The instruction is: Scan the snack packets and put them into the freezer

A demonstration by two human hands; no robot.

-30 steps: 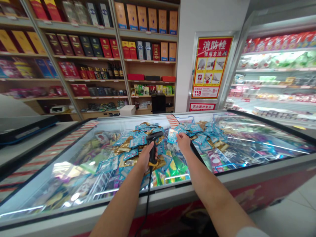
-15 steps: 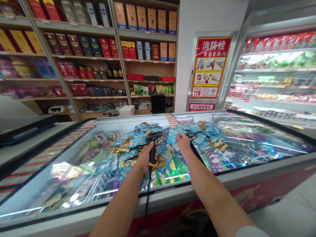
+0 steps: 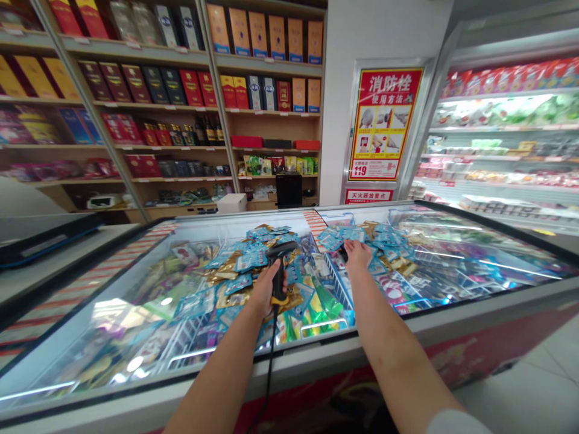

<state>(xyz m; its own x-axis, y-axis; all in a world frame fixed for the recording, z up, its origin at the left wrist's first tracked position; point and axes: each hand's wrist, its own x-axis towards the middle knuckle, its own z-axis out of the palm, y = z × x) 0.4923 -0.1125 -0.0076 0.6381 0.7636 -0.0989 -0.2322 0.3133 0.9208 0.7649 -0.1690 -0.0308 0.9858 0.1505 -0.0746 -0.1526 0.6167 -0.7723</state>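
Note:
My left hand [image 3: 266, 288] is closed around the handle of a black and yellow barcode scanner [image 3: 279, 265], whose head points over the glass lid of a chest freezer [image 3: 136, 283]. The scanner's cable [image 3: 270, 367] hangs down toward me. Two heaps of small packets lie on the lid: a blue and gold heap [image 3: 239, 265] by the scanner and a blue heap [image 3: 384, 241] to the right. My right hand [image 3: 358, 253] rests palm down on the near left edge of the right heap, fingers stretched onto the packets and nothing lifted.
Frozen goods in wire baskets show under the glass. Shelves of boxed goods [image 3: 181, 90] stand behind the freezer, and a red poster [image 3: 384, 120] hangs on the wall. An open chiller [image 3: 506, 132] stands at the right and a grey counter [image 3: 54, 253] at the left.
My right hand held a blue packet up in front of the scanner. It has since moved right and down onto the right heap, and the packet is no longer raised. My left hand stayed put.

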